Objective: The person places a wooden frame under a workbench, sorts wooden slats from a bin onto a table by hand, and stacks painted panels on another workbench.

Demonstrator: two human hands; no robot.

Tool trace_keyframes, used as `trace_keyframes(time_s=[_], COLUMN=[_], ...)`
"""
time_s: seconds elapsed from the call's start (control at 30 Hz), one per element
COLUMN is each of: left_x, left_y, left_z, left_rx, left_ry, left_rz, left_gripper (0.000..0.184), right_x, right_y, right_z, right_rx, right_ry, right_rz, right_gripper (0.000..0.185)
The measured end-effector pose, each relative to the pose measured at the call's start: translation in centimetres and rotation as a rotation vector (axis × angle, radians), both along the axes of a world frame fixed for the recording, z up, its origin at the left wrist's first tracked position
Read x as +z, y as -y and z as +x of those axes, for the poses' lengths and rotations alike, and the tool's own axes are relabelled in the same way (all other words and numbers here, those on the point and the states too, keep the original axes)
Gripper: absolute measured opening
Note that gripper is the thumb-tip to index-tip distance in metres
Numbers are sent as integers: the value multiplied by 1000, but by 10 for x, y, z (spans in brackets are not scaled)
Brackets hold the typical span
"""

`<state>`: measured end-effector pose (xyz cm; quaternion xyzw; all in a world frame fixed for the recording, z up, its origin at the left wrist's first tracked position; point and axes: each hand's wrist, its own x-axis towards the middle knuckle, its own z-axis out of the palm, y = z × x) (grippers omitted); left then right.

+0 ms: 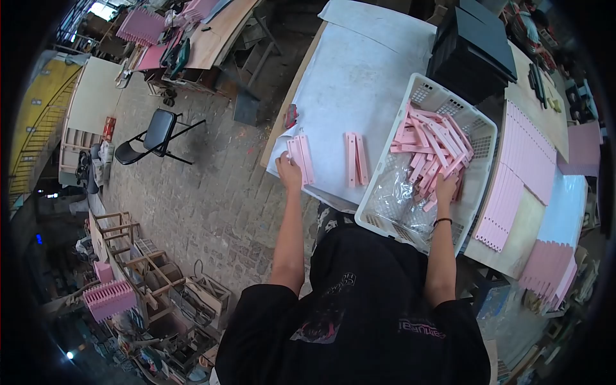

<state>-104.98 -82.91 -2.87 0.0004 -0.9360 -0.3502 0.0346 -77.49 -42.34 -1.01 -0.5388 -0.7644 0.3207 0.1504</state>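
On the white-covered table (366,70), my left hand (289,171) touches the outer side of a small group of pink strips (300,159) near the table's left corner; its fingers are bent and too small to read clearly. A second group of pink strips (356,159) lies between that one and the white plastic crate (486,167). Inside the crate, my right hand (447,187) is at the lower right of a jumbled pile of pink strips (436,138), its fingertips among the pieces. Crumpled clear plastic bags (394,192) lie beside the pile.
A red tool (291,116) rests at the table's left edge. Black boxes (471,51) stand behind the crate. To the right, pink panels (520,160) lie on a board. A black folding chair (159,133) stands on the floor at the left.
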Motion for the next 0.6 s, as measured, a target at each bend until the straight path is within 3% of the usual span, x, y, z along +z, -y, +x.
trace_keyframes(time_s=[0.1,0.17,0.2,0.27,0.3,0.37,0.43,0.57,0.6], left_x=[7,12,25,81,105,149,180,202,206], left_y=[3,3,-6,-37,-52,-92,-126,-146,-146], left_z=[2,6,13,41,57,92,132,165,164], left_rx=[103,150,117,52,-29,-219,-418,-433,-469], left_ry=[34,-8,-29,-65,15,196,435,999,986], left_rz=[32,28,171,453,508,668,912,1195,1221], left_gripper=[32,30,29,27,26,27,30,31,29], right_x=[-11,-6,-2,75,112,133,185,201,200], right_y=[3,14,22,63,90,118,147,162,162], right_z=[17,30,34,24,14,11,-11,-24,-24], right_rx=[69,69,68,86,93,155,238,371,370], right_ry=[-171,-338,-421,-553,-616,-582,-697,-772,-773], right_rz=[223,83,14,-302,-460,-679,-763,-845,-829], right_gripper=[54,53,53,46,43,38,33,25,24])
